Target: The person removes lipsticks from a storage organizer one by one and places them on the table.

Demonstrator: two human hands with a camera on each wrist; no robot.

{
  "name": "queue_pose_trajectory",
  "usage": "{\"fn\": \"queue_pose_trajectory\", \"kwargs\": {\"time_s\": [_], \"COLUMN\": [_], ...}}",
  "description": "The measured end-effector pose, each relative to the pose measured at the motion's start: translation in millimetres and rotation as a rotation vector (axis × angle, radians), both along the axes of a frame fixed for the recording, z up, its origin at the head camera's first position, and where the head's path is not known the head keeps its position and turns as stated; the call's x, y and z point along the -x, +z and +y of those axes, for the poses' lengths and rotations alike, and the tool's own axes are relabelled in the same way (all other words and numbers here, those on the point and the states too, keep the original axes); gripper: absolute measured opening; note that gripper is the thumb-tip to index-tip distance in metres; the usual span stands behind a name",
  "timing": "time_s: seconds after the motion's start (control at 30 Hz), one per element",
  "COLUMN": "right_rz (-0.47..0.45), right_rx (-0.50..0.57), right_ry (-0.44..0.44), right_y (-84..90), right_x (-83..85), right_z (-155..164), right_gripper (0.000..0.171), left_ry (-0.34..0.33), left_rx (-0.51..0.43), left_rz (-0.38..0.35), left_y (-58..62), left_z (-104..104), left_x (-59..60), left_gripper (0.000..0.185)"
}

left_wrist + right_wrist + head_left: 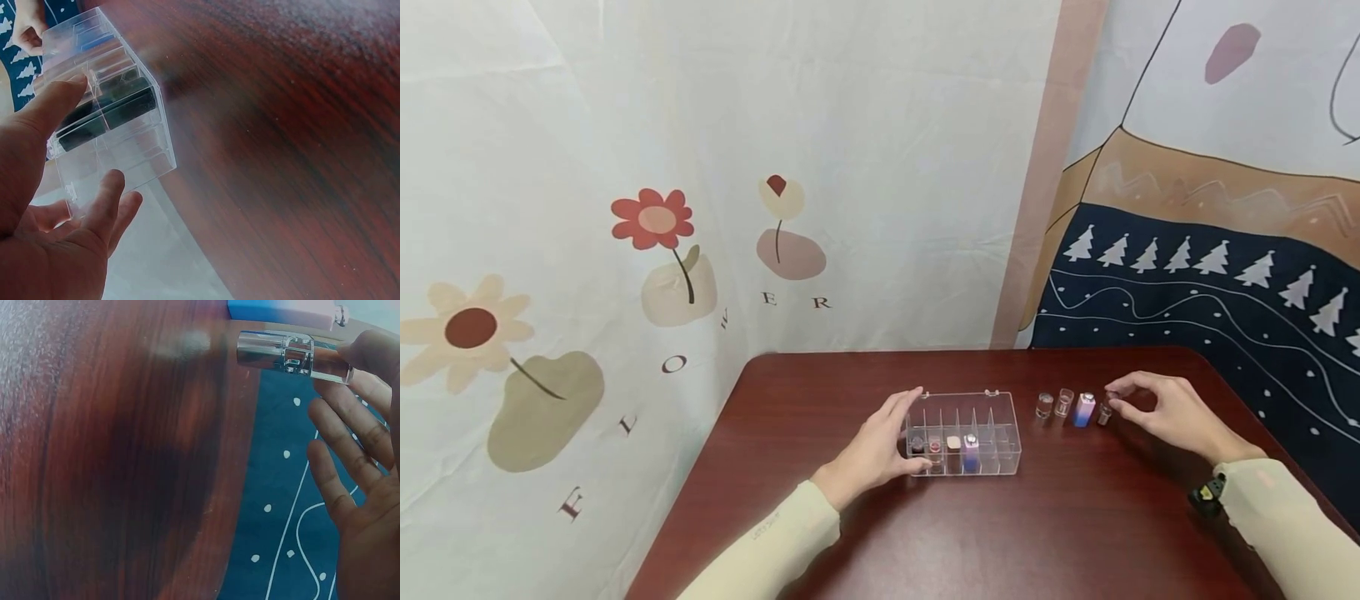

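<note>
Container (1084, 410), pink-blue, beside tube (269, 351) in right hand (1176, 412).

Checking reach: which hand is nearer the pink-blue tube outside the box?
The right hand, pinching the small tube beside the pink-blue tube; the left hand holds the box, farther left.

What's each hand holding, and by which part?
The right hand pinches a small tube by its clear end; the left hand holds the clear box by its left end.
</note>
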State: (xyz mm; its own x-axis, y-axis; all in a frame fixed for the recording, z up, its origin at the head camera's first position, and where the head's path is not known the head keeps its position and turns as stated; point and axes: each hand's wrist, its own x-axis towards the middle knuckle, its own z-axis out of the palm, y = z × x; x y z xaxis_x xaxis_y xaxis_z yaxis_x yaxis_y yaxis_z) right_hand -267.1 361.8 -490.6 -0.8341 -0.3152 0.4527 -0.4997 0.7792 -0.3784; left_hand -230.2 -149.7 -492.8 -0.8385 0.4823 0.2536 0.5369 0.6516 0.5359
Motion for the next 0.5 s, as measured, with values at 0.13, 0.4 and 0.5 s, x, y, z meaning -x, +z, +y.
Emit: {"fn": "queue_pose_trajectory", "kwargs": {"time_s": [0.13, 0.4, 0.5], "right_rz": [-0.001, -0.039, -0.046], "right_rx": [0.004, 0.001, 0.006], "right_ry": [0.001, -0.001, 0.002], "right_y": [-2.6, -5.4, -5.8], "right_x": [1.7, 2.4, 3.0], "right_z": [-0.7, -2.1, -2.7], "right_gripper": [0.025, 0.024, 0.025], "left_ry": [-0.002, 0.002, 0.001], "left_rx": [0.004, 0.002, -0.003], "left_rz": [0.006, -0.022, -0.028], "left_y": [0.7, 0.0, 0.5], "left_z": [0.1, 0.1, 0.1], "left_x": [1.1, 0.9, 0.2], "left_gripper": [0.116, 0.116, 0.116]}}
